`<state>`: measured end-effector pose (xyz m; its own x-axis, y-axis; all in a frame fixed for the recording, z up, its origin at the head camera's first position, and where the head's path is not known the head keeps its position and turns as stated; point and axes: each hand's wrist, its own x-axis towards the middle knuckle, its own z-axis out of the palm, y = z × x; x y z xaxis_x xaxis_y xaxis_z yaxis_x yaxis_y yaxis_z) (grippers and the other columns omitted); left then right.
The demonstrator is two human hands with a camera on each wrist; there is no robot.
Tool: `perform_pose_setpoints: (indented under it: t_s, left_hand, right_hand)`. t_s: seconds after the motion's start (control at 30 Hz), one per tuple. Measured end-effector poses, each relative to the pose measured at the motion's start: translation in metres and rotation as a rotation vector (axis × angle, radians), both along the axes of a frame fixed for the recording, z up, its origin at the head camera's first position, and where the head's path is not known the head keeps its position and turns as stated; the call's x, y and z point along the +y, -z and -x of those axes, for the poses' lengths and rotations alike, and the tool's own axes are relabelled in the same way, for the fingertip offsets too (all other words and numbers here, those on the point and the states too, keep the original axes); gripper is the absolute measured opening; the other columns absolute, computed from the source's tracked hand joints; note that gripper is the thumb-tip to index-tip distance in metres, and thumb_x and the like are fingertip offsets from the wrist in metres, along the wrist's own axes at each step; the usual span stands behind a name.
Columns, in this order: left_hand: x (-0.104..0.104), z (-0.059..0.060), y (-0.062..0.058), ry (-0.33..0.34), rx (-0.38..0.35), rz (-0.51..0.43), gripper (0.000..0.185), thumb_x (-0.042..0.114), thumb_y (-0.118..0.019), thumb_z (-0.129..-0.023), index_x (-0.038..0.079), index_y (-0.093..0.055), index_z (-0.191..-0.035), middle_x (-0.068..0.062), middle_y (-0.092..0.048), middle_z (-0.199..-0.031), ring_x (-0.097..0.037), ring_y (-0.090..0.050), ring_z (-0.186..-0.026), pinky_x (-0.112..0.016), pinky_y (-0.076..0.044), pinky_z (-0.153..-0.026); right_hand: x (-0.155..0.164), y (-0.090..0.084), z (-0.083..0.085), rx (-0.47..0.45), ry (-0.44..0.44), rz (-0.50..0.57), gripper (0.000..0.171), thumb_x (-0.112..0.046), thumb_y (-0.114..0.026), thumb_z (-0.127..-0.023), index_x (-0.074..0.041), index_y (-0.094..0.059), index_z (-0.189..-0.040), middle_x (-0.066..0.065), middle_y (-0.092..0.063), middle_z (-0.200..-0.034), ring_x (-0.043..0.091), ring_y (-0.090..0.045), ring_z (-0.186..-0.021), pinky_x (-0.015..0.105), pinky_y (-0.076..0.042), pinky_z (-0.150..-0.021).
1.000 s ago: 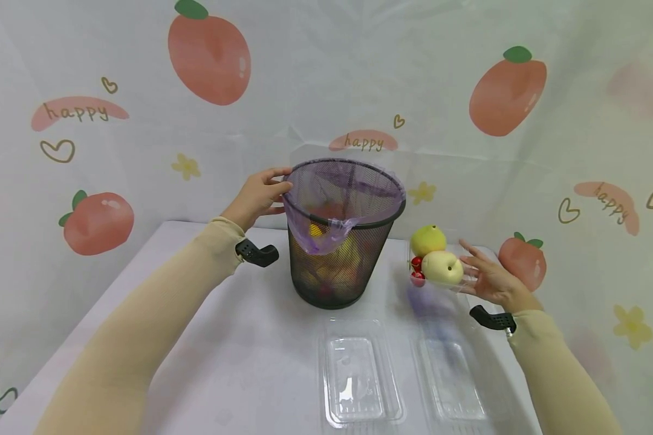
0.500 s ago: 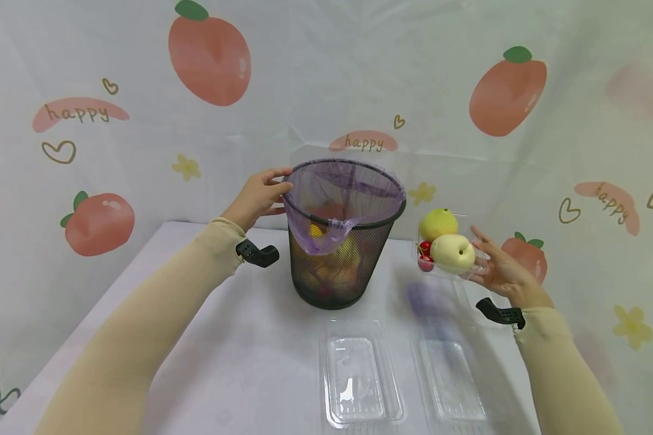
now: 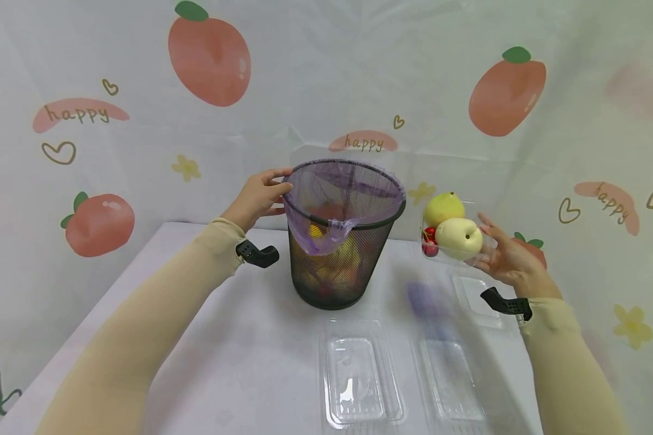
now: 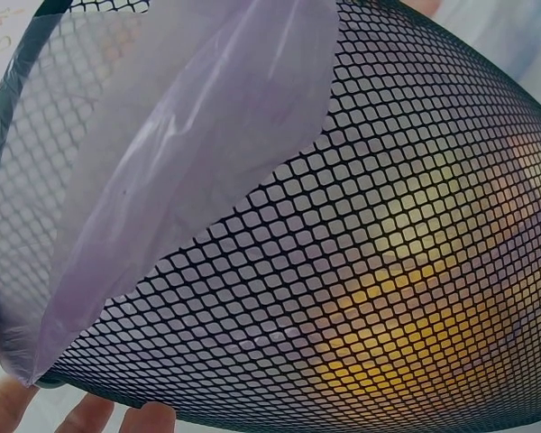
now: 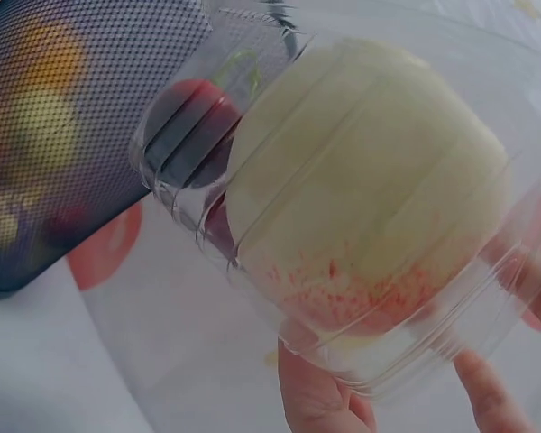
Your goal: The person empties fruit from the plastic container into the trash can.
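A black mesh wastebasket [image 3: 326, 266] with a purple plastic liner [image 3: 326, 238] stands on the table, and fruit inside shows through its mesh. My left hand [image 3: 258, 196] holds the basket's rim at its left side; fingertips [image 4: 149, 419] touch the edge in the left wrist view. To the right, my right hand [image 3: 508, 257] grips a clear plastic box [image 5: 370, 374] by its right end, raised above the table. In this box lie a yellow-green fruit [image 3: 444, 209], a pale peach [image 3: 459, 238] with red specks, and red cherries [image 3: 430, 244].
Two clear plastic containers, one left [image 3: 354, 377] and one right [image 3: 451, 380], lie on the white table [image 3: 239, 362] near the front. Another clear piece [image 3: 479, 302] lies below my right hand. A fruit-patterned cloth [image 3: 305, 78] hangs behind.
My right hand has lifted the fruit-filled box up and slightly right, which uncovers the clear piece on the table beneath. My left hand and the wastebasket have stayed put.
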<state>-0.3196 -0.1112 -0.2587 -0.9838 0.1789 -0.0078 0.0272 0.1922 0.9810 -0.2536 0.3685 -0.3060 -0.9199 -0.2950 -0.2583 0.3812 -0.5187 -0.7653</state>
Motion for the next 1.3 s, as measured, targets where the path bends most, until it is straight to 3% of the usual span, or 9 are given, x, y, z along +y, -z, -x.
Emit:
perform_pose_setpoints:
  t_s: [0.43, 0.6, 0.83, 0.97, 1.3]
  left_hand:
    - [-0.002, 0.001, 0.000, 0.005, 0.004, 0.009, 0.050, 0.019, -0.052, -0.099, 0.019, -0.042, -0.147, -0.015, -0.048, -0.135, -0.019, -0.055, -0.098, -0.044, -0.051, -0.099]
    - [-0.002, 0.001, 0.000, 0.006, -0.001, 0.005, 0.050, 0.018, -0.052, -0.099, 0.019, -0.042, -0.147, -0.015, -0.048, -0.135, -0.020, -0.055, -0.098, -0.044, -0.051, -0.099]
    - [-0.001, 0.001, -0.001, 0.004, -0.002, 0.006, 0.050, 0.019, -0.053, -0.098, 0.018, -0.042, -0.147, -0.016, -0.047, -0.136, -0.020, -0.055, -0.099, -0.043, -0.051, -0.099]
    - [-0.001, 0.000, -0.002, 0.002, 0.000, 0.009, 0.050, 0.019, -0.052, -0.098, 0.019, -0.042, -0.147, -0.015, -0.047, -0.136, -0.020, -0.055, -0.100, -0.043, -0.051, -0.099]
    - [0.000, 0.002, 0.001, 0.004, 0.002, 0.014, 0.050, 0.019, -0.053, -0.099, 0.018, -0.042, -0.147, -0.015, -0.049, -0.134, -0.019, -0.056, -0.098, -0.044, -0.051, -0.099]
  right_hand:
    - [-0.003, -0.029, 0.002, -0.009, 0.050, 0.129, 0.030, -0.016, -0.051, -0.100, -0.032, -0.070, -0.117, 0.007, -0.062, -0.105, 0.034, -0.068, -0.091, 0.050, -0.059, -0.077]
    - [-0.006, -0.038, 0.003, 0.001, 0.037, 0.124, 0.030, -0.017, -0.052, -0.099, -0.033, -0.069, -0.118, 0.005, -0.060, -0.107, 0.031, -0.069, -0.089, 0.046, -0.060, -0.077]
    - [-0.014, -0.059, 0.007, -0.048, 0.098, 0.151, 0.027, -0.017, -0.059, -0.096, -0.032, -0.072, -0.114, 0.004, -0.055, -0.110, 0.031, -0.067, -0.087, 0.050, -0.059, -0.077]
    - [-0.021, -0.072, 0.011, -0.057, 0.144, 0.138, 0.027, -0.017, -0.064, -0.093, -0.033, -0.072, -0.113, -0.001, -0.047, -0.119, 0.030, -0.067, -0.088, 0.050, -0.059, -0.077]
    - [-0.045, -0.098, 0.025, -0.024, 0.109, 0.086, 0.031, -0.017, -0.065, -0.093, -0.037, -0.070, -0.116, -0.007, -0.026, -0.135, 0.029, -0.063, -0.093, 0.047, -0.059, -0.078]
